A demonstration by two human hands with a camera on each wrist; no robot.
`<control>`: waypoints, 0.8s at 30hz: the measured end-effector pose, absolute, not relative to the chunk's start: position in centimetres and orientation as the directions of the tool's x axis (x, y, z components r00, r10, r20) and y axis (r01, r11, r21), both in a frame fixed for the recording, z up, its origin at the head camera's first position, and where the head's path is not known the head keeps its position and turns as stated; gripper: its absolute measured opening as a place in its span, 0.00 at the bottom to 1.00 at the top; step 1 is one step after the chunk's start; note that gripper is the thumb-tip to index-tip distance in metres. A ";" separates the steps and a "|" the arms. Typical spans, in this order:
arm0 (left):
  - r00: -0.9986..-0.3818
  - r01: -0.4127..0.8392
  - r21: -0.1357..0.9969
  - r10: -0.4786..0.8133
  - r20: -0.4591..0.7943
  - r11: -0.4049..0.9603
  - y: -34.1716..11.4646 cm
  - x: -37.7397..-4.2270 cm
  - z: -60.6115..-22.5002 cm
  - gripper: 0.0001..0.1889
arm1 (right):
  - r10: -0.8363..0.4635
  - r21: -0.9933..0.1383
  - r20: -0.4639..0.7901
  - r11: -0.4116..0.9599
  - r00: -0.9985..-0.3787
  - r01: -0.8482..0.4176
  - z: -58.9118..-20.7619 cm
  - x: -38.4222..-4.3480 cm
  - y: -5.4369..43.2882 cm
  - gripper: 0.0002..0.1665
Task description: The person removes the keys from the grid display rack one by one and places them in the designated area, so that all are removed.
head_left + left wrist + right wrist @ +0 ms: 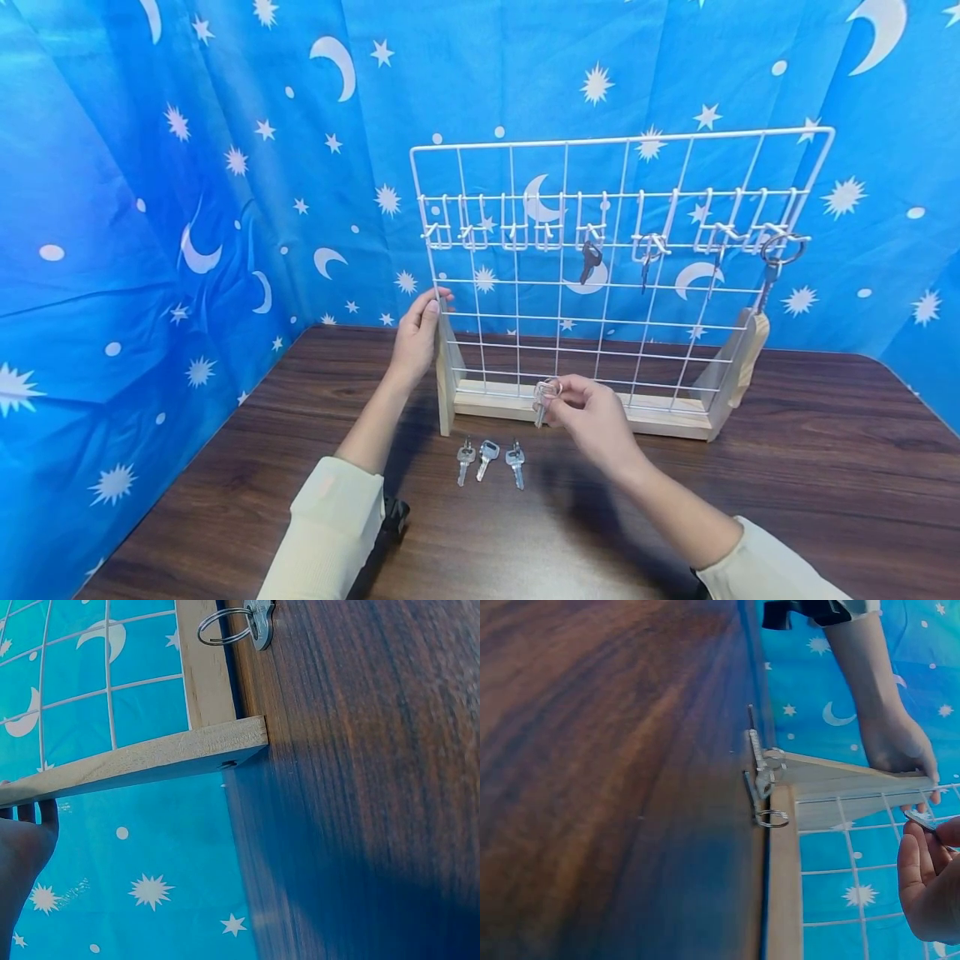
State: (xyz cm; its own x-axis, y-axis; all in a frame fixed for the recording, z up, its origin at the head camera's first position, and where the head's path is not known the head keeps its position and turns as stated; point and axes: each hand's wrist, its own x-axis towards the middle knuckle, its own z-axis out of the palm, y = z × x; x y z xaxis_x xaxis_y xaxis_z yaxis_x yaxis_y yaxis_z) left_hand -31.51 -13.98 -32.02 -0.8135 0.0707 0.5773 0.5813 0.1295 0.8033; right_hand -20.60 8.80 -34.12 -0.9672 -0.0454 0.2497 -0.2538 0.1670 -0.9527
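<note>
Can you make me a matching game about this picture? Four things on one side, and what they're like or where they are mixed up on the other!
Things:
1. Left hand
2. Right hand
3. Three loose keys
4. Wire grid

Matches:
A. Lying on the brown table
B. White, in front of the blue cloth
C. Holding a wooden side panel
D. Pinching a key with a ring

Right pairs: 1-C, 2-D, 3-A, 4-B

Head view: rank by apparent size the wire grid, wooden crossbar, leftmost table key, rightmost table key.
1. Wire grid
2. Wooden crossbar, partly hidden
3. Leftmost table key and rightmost table key: too alike to rank apart.
</note>
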 end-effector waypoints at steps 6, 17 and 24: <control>-0.820 0.572 0.810 0.080 0.567 0.127 -14.0 -31.3 -31.8 0.18 | -0.081 -0.976 0.167 0.127 -0.983 -0.176 -35.1 -20.8 9.0 0.07; -0.831 0.557 0.818 0.079 0.551 0.146 -13.4 -29.0 -29.9 0.17 | -0.212 -0.977 0.051 0.193 -0.976 -0.093 -36.9 -21.3 9.5 0.06; -0.831 0.556 0.820 0.084 0.549 0.139 -13.4 -29.0 -29.9 0.17 | -0.263 -0.970 0.005 0.232 -0.965 -0.068 -37.3 -21.5 9.8 0.04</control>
State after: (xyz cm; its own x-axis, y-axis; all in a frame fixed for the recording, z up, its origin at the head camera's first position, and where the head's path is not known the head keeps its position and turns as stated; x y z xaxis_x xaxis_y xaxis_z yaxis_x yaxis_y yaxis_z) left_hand -29.05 -13.42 -29.89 -0.8314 0.0839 0.5493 0.5556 0.1390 0.8197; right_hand -21.47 9.76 -37.33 -0.9649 -0.2626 0.0047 -0.0678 0.2319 -0.9704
